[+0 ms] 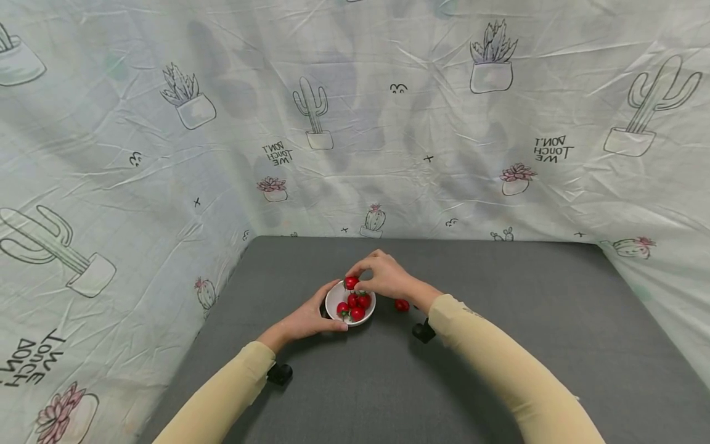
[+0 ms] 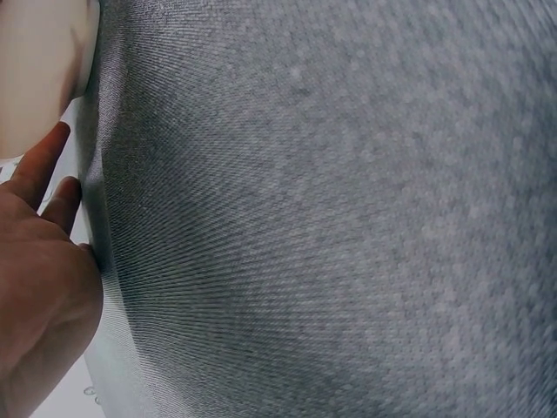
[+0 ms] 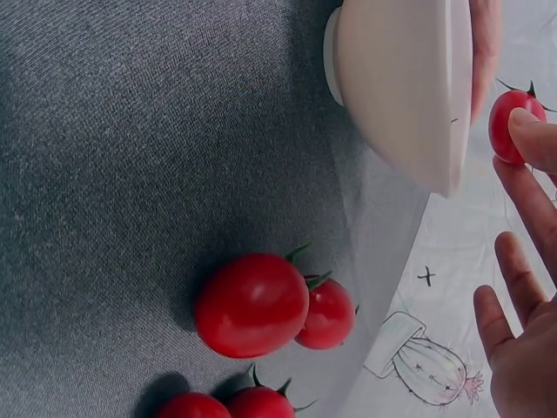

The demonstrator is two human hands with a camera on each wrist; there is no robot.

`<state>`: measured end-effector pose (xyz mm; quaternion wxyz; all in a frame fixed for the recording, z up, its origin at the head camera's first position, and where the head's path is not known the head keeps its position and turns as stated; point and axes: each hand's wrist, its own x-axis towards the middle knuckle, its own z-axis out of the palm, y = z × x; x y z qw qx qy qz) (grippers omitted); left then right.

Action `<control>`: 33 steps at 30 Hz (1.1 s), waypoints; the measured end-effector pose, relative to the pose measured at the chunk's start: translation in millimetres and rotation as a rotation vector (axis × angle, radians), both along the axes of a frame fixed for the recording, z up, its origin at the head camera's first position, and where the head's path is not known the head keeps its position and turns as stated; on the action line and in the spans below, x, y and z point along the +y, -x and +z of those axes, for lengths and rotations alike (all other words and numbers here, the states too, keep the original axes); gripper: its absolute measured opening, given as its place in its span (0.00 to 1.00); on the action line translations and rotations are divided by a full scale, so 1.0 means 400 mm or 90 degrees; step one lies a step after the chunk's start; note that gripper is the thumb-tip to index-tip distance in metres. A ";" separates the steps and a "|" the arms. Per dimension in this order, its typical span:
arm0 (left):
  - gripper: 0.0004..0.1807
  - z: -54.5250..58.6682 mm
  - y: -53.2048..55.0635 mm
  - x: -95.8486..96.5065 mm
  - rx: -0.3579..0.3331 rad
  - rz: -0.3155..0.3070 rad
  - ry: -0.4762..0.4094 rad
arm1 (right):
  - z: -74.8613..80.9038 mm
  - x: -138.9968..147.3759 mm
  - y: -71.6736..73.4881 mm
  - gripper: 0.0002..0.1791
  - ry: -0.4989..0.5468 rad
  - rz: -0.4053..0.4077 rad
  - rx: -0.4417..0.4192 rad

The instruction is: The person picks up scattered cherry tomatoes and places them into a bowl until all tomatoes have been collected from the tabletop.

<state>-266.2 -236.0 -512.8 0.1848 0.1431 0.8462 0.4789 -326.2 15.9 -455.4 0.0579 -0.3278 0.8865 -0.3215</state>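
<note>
Pinching a glossy, oval red tomato (image 1: 351, 283) between thumb and fingertip of the right hand (image 1: 386, 277), just above the bowl's far rim. Gripping the smooth, round white bowl (image 1: 333, 300) in the left hand (image 1: 307, 317), with thumb at the near side and fingers round the far side. Contains several shiny tomatoes (image 1: 357, 314). Surrounded by grey, fine-woven cloth (image 1: 554, 320), with loose tomatoes (image 3: 251, 305), spiky green at the stem. Backed by creased pale fabric (image 1: 383, 172), printed with potted cacti (image 1: 313, 114) and partly flipped lettering (image 1: 550, 150), legible as "DON'T TOUCH ME".

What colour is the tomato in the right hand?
The tomato is red, clearest in the right wrist view.
</note>
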 end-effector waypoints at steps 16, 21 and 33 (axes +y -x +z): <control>0.59 -0.001 0.004 -0.002 -0.008 -0.010 -0.027 | -0.009 -0.022 0.004 0.13 -0.032 0.020 0.008; 0.59 -0.002 0.004 -0.001 -0.006 -0.008 -0.020 | -0.012 -0.029 0.003 0.14 -0.055 0.029 0.020; 0.59 -0.002 0.004 -0.002 -0.011 -0.013 -0.041 | -0.008 -0.023 0.001 0.15 -0.043 0.037 0.020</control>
